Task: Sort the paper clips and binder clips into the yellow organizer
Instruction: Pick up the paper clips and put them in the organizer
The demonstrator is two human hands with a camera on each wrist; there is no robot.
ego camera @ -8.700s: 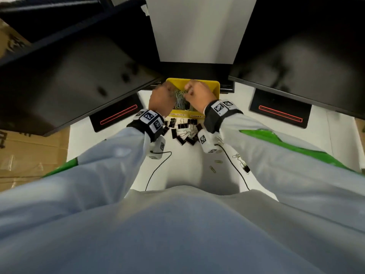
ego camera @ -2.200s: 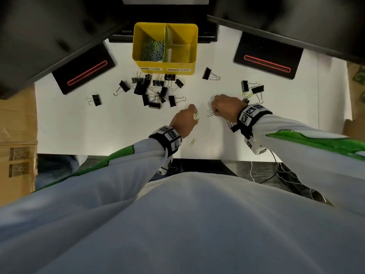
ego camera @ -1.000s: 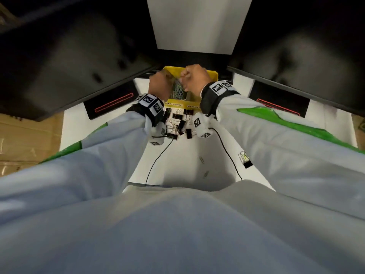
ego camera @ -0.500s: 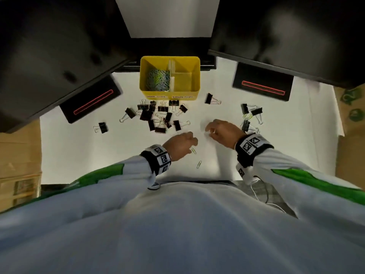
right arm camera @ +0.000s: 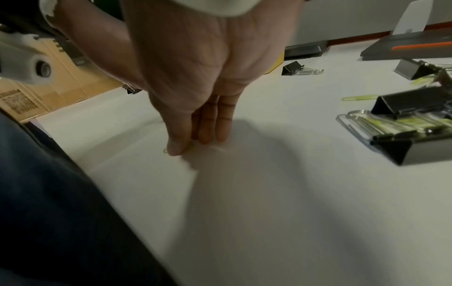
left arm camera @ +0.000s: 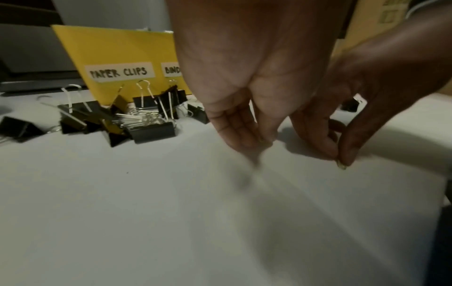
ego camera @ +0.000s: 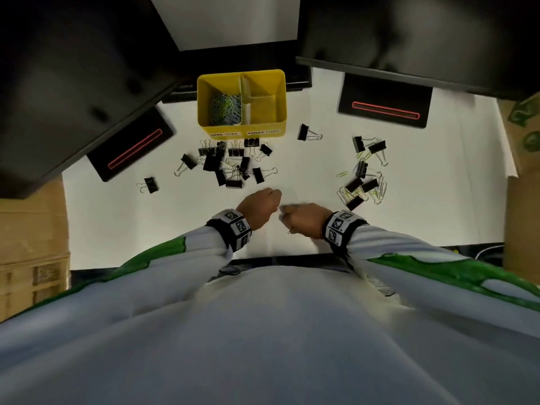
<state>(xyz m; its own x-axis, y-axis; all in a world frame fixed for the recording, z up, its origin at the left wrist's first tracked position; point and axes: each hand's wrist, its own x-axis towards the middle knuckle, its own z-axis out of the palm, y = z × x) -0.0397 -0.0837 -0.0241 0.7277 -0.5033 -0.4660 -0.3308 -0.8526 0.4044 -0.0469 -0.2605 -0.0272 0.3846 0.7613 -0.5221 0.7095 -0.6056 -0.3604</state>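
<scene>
The yellow organizer (ego camera: 280, 83) stands at the back of the white table, with coloured paper clips (ego camera: 226, 109) in its left compartment; the right one looks bare. Black binder clips (ego camera: 230, 168) lie heaped in front of it. My left hand (left arm camera: 261, 141) points down at the table with thumb and fingertips pinched on a small blurred thing that looks like a paper clip. Just to its right, my right hand (right arm camera: 183, 147) pinches a yellow-green paper clip (right arm camera: 165, 151) against the table near the front edge.
A second scatter of binder clips and yellow-green paper clips (ego camera: 362, 185) lies to the right of my hands. One binder clip (ego camera: 304, 133) sits alone beside the organizer. Two black monitor bases (ego camera: 382, 103) flank the organizer. Cardboard boxes (ego camera: 29, 244) stand at the table's sides.
A second ago both hands were over the organizer. They came back to the table's front, and since half a second ago they have drawn together with fingertips down on loose paper clips.
</scene>
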